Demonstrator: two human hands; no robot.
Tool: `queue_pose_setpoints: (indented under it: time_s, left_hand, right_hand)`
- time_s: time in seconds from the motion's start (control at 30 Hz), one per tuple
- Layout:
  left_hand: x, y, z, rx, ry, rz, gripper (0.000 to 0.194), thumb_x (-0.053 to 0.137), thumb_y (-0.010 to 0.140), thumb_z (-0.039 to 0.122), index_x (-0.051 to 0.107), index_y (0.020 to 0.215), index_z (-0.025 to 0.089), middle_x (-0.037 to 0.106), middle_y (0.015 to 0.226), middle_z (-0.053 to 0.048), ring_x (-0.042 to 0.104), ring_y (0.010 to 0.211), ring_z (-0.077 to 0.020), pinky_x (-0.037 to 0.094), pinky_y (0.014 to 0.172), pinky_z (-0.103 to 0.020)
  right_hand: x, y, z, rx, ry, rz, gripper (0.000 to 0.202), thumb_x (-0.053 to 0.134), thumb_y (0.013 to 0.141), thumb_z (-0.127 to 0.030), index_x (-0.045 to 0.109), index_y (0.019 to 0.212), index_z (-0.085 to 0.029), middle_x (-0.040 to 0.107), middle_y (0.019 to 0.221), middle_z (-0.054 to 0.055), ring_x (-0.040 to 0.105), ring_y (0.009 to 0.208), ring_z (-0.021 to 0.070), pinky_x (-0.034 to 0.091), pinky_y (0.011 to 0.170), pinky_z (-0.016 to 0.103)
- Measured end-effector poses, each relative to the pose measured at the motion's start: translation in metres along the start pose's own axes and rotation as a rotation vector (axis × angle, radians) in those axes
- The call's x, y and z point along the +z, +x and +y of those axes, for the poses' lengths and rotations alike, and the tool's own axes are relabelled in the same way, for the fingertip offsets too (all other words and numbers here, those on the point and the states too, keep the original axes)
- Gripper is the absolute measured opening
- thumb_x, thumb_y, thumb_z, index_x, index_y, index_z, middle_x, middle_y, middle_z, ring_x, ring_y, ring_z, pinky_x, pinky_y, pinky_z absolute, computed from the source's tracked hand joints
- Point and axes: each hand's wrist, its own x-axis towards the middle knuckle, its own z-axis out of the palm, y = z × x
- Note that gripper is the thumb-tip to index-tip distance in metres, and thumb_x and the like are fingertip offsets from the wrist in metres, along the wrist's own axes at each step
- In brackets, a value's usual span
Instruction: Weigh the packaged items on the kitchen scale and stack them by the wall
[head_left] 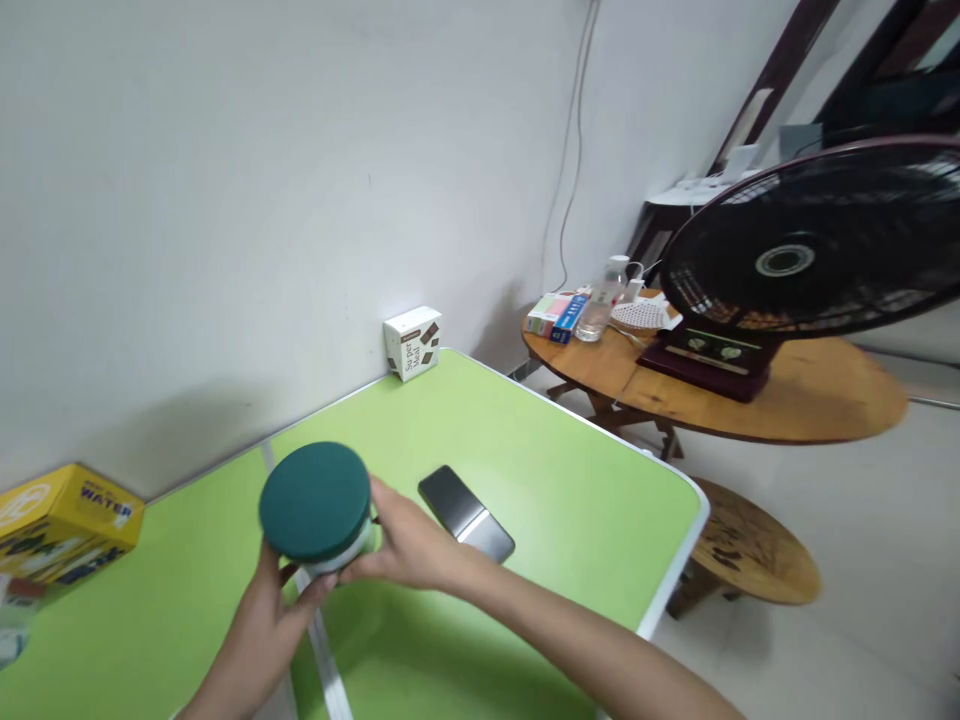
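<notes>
Head view: I've got the green-lidded tub (316,500) up front, seemingly just above the green table (592,470) — left hand (259,630) wrapping its near-left side, right hand (405,540) clasping the opposite side. For good handling, I'd want even pressure from both sides, fingers low, the lid level and no squeeze that dents the wall. Taking the tub as clock centre, the phone (450,495) lies at three, close by the right wrist — so that forearm wants care. White carton at one (412,350), against the pale wall (225,200); yellow box (101,510) at nine. Out past two, a black fan (784,261) stands on a wooden table (832,390).
</notes>
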Motion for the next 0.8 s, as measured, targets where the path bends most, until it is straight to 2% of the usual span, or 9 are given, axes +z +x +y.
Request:
queue_pose_setpoints:
  time_s: [0.07, 0.13, 0.23, 0.3, 0.43, 0.53, 0.7, 0.8]
  left_hand:
    - [0.038, 0.046, 0.019, 0.086, -0.057, -0.083, 0.072, 0.068, 0.068, 0.046, 0.036, 0.129, 0.023, 0.047, 0.135, -0.016, 0.055, 0.113, -0.0327, 0.046, 0.093, -0.046]
    - [0.076, 0.095, 0.029, 0.191, -0.124, -0.11, 0.071, 0.07, 0.066, 0.042, 0.038, 0.126, 0.022, 0.047, 0.134, -0.016, 0.057, 0.11, -0.031, 0.047, 0.091, -0.043]
    - [0.12, 0.165, 0.036, 0.309, -0.155, -0.054, 0.07, 0.075, 0.06, 0.037, 0.042, 0.119, 0.019, 0.055, 0.124, -0.016, 0.056, 0.112, -0.0303, 0.047, 0.091, -0.041]
    - [0.136, 0.209, 0.038, 0.371, -0.153, 0.014, 0.07, 0.077, 0.056, 0.034, 0.044, 0.117, 0.018, 0.058, 0.119, -0.015, 0.054, 0.113, -0.0306, 0.044, 0.093, -0.042]
    - [0.147, 0.279, 0.039, 0.443, -0.146, 0.116, 0.068, 0.077, 0.055, 0.03, 0.046, 0.114, 0.017, 0.059, 0.115, -0.013, 0.053, 0.112, -0.0291, 0.039, 0.097, -0.043]
    - [0.15, 0.314, 0.038, 0.452, -0.148, 0.153, 0.066, 0.077, 0.056, 0.029, 0.046, 0.113, 0.016, 0.058, 0.114, -0.013, 0.054, 0.111, -0.0281, 0.04, 0.096, -0.042]
    - [0.158, 0.343, 0.036, 0.435, -0.128, 0.241, 0.064, 0.075, 0.059, 0.029, 0.046, 0.114, 0.014, 0.057, 0.115, -0.015, 0.054, 0.11, -0.028, 0.041, 0.096, -0.041]
    - [0.164, 0.351, 0.03, 0.419, -0.114, 0.311, 0.068, 0.074, 0.062, 0.026, 0.041, 0.121, 0.015, 0.05, 0.125, -0.017, 0.049, 0.118, -0.0272, 0.035, 0.101, -0.042]
  right_hand:
    - [-0.039, 0.007, 0.029, 0.06, -0.049, 0.085, 0.105, 0.083, 0.054, -0.028, 0.025, 0.142, -0.024, 0.044, 0.138, 0.009, 0.044, 0.124, 0.0278, 0.035, 0.102, 0.038]
    - [-0.07, 0.017, 0.065, 0.092, -0.08, 0.172, 0.103, 0.081, 0.054, -0.023, 0.027, 0.141, -0.023, 0.047, 0.135, 0.01, 0.046, 0.121, 0.0275, 0.036, 0.1, 0.038]
    - [-0.104, 0.044, 0.119, 0.103, -0.135, 0.287, 0.097, 0.077, 0.057, -0.019, 0.028, 0.141, -0.022, 0.049, 0.134, 0.01, 0.048, 0.119, 0.0269, 0.037, 0.1, 0.038]
    - [-0.12, 0.067, 0.148, 0.117, -0.171, 0.336, 0.096, 0.074, 0.057, -0.016, 0.028, 0.141, -0.022, 0.049, 0.134, 0.01, 0.048, 0.119, 0.0272, 0.038, 0.099, 0.038]
    - [-0.138, 0.115, 0.184, 0.149, -0.201, 0.392, 0.092, 0.069, 0.062, -0.013, 0.025, 0.142, -0.021, 0.046, 0.136, 0.011, 0.046, 0.121, 0.0281, 0.037, 0.1, 0.04]
    - [-0.141, 0.141, 0.199, 0.199, -0.237, 0.428, 0.086, 0.063, 0.067, -0.012, 0.023, 0.143, -0.016, 0.043, 0.137, 0.015, 0.043, 0.123, 0.0294, 0.035, 0.101, 0.042]
    - [-0.14, 0.157, 0.216, 0.237, -0.297, 0.437, 0.075, 0.057, 0.075, -0.015, 0.023, 0.142, -0.013, 0.042, 0.137, 0.017, 0.039, 0.126, 0.0283, 0.034, 0.103, 0.041]
    - [-0.144, 0.156, 0.226, 0.271, -0.322, 0.45, 0.065, 0.057, 0.078, -0.018, 0.032, 0.138, -0.016, 0.046, 0.132, 0.015, 0.043, 0.122, 0.028, 0.035, 0.101, 0.042]
